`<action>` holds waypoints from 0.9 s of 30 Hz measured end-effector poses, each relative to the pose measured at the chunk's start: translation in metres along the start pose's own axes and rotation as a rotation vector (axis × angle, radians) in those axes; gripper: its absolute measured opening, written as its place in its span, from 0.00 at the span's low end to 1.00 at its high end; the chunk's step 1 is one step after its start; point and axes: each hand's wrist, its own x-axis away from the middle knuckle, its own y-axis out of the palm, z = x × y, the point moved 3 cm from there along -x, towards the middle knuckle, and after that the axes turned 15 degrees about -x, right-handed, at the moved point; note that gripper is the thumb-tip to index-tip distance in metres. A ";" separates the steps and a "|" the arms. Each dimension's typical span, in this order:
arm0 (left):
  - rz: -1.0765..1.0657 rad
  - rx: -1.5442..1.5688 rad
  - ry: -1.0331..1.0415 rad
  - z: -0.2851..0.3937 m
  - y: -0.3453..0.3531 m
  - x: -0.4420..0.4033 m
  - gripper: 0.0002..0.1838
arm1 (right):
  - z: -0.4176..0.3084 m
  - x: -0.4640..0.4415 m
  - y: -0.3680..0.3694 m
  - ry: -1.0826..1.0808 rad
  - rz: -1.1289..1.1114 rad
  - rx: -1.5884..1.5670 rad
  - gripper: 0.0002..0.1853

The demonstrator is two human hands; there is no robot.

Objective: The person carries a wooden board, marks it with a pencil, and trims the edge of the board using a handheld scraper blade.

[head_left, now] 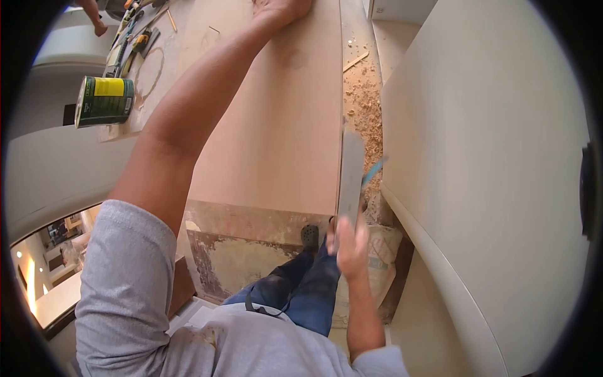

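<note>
A long flat wooden board (276,132) runs away from me on a worktable. My left hand (286,9) rests on its far part, at the top of the view; the fingers are mostly cut off by the frame edge. At the board's right edge, my right hand (353,248) is closed round a long flat grey tool (352,166) with a rounded end. Motion blurs the tool, so its exact kind is unclear. It lies along the board's edge, pointing away from me. A blurred blue strip (375,171) sticks out beside it.
A green can (103,102) with a yellow label stands at left, near several hand tools (143,41). Wood shavings (364,100) cover the floor right of the board. A large pale panel (490,157) stands at right. Another person's hand (100,27) shows top left.
</note>
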 end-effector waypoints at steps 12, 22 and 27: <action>0.094 -0.016 -0.014 -0.017 0.029 -0.028 0.38 | -0.042 -0.119 0.019 -0.078 0.100 -0.120 0.16; 0.018 0.000 -0.022 -0.015 0.026 -0.033 0.36 | -0.147 -0.373 0.103 -0.406 -0.102 0.109 0.22; -0.066 -0.025 -0.017 -0.016 0.024 -0.037 0.37 | -0.201 -0.545 0.137 -0.473 -0.119 0.170 0.23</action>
